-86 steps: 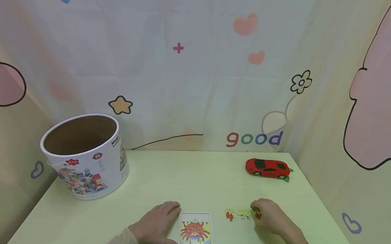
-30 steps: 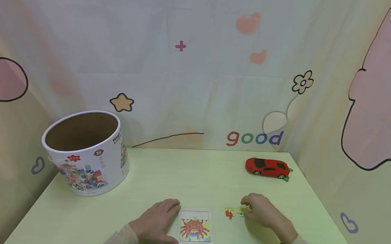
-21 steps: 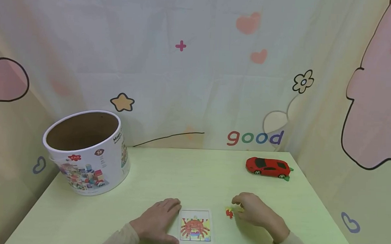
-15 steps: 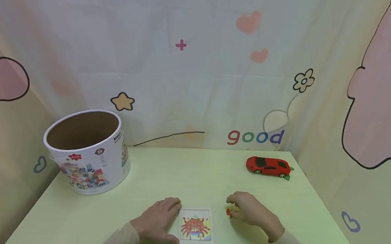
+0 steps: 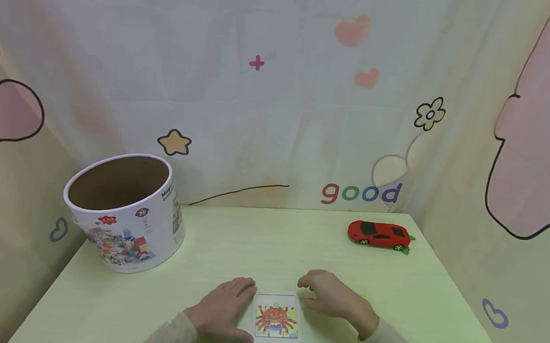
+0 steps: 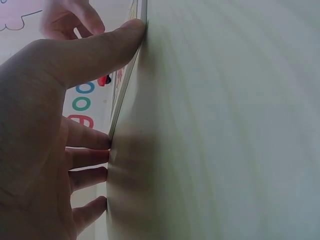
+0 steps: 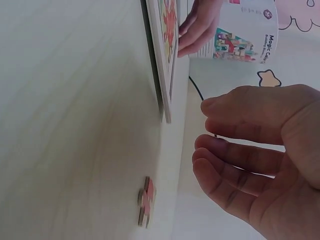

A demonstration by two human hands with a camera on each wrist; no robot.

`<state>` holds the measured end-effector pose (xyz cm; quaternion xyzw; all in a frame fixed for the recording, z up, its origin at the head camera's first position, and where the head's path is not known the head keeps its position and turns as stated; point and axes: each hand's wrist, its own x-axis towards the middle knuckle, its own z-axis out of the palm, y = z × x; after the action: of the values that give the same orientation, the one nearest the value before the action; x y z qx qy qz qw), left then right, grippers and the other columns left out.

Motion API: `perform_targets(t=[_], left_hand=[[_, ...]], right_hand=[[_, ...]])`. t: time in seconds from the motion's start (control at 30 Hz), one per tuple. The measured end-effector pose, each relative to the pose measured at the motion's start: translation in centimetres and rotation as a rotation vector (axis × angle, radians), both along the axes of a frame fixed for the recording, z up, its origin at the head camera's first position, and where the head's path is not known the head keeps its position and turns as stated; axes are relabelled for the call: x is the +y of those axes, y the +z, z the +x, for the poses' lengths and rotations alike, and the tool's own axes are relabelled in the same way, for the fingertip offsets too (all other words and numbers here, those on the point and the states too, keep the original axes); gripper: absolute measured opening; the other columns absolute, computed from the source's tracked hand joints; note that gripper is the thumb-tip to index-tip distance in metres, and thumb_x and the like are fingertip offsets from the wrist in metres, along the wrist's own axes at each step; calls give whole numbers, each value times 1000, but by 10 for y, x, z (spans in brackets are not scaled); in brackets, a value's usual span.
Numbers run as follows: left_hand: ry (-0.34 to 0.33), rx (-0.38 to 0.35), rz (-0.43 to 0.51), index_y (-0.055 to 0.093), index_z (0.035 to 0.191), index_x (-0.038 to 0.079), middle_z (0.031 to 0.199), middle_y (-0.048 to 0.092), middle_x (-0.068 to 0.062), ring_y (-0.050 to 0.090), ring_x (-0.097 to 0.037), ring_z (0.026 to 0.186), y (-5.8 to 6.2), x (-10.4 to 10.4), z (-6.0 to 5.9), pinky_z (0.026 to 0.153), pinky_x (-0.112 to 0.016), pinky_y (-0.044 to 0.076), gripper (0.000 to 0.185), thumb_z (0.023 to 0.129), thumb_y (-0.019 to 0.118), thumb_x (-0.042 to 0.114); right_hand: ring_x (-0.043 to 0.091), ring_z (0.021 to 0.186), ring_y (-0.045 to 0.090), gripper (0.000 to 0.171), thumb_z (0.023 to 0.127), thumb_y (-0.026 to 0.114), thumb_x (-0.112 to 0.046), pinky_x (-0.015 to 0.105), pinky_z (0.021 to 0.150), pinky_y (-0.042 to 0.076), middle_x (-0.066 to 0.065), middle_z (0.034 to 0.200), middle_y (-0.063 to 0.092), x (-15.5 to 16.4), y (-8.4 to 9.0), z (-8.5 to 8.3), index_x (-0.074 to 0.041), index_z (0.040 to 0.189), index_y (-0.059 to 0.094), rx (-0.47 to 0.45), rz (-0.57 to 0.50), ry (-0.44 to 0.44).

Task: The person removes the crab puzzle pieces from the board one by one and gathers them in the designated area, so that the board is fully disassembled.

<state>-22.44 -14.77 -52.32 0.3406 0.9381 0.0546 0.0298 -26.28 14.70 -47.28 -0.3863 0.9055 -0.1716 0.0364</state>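
Beyond the right hand, "good" stands on the curtain; beyond and left of the left hand, the bucket bears "Magic" and "36"

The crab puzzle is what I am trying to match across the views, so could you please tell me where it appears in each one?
Head: the crab puzzle lies at bottom centre, its picture facing up.
Left wrist: a slim, nearly edge-on strip in the upper half, left of centre.
Right wrist: at top centre, seen at a steep slant and cut off by the top edge.
Shared landmark: the left hand, beside the puzzle in all three.
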Motion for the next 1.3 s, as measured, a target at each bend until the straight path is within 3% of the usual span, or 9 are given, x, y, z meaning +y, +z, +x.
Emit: perform_targets(t=[0.23,0.53,0.77,1.07,1.3], left_hand=[[16,-18,-2,40,146,9,151,37,-8,35,-27,140,-2,-1,0,115,-46,35,107,73,49,86],[-1,-2,13,40,145,8,150,39,-9,37,-27,139,1,0,2,113,-46,37,106,73,50,86],[4,-15,-2,40,145,9,150,38,-9,36,-26,140,2,0,2,114,-46,37,106,73,50,85],[-6,8,7,42,144,8,149,39,-9,37,-26,138,1,0,1,112,-46,38,104,74,51,84],[-8,12,5,42,144,7,148,40,-9,38,-26,138,3,1,2,112,-45,39,103,74,54,82]], right_hand=[[8,81,57,21,84,72,-11,25,72,53,3,95,68,-19,-3,4,-5,104,71,-13,21,43],[8,92,60,24,84,71,-14,28,84,55,-1,100,69,-40,1,12,-10,107,72,-113,48,27],[8,97,60,26,84,73,-20,27,90,53,-3,103,69,-52,-3,14,-11,109,72,-66,74,65],[8,95,62,28,85,74,-23,25,87,54,-3,102,69,-61,-4,15,-9,109,72,-7,85,116],[6,93,61,26,85,73,-20,23,85,54,-3,100,69,-66,-4,16,-9,108,72,-20,87,119]])
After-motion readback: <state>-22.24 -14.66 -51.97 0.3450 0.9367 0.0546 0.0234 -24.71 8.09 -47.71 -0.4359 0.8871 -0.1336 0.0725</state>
